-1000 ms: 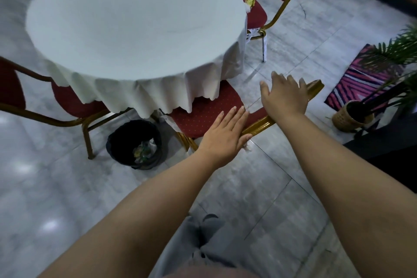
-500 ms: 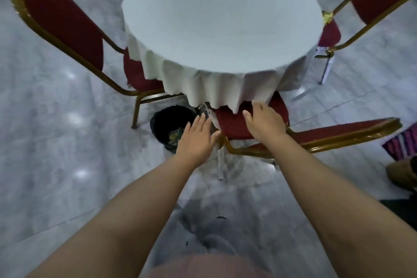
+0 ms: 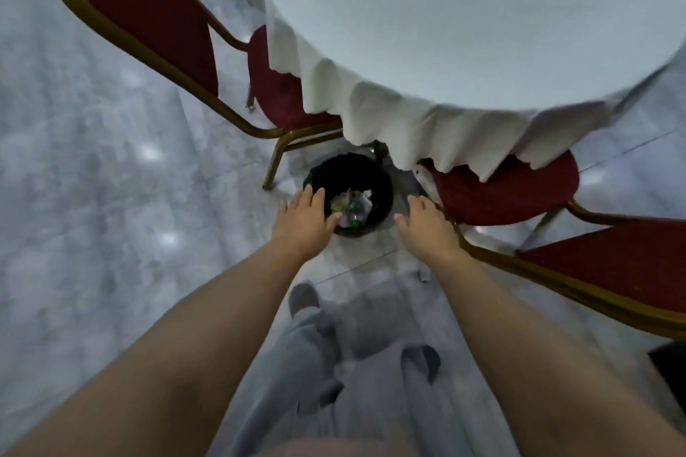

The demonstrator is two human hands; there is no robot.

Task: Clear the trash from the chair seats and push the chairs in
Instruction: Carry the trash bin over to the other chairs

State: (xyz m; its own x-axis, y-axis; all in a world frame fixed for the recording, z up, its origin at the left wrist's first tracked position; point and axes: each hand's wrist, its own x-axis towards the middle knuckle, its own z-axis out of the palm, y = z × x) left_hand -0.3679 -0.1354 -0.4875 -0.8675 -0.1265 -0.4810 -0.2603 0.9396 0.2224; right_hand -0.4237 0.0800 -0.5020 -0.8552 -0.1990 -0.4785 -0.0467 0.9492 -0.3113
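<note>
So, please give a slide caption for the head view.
Both open hands reach toward black bin between two red chairs.

Legible text, labels, brands, numbers, signs: none. The scraps inside the black bin [image 3: 349, 193] are blurred and too small, so any print on them cannot be made out. The white cloth on the tabletop [image 3: 464, 30] and the red chair seat [image 3: 505, 193] show plain surfaces with no lettering.

Dim, motion-blurred, wide-angle view (glare spots on floor [image 3: 111, 197]).
</note>
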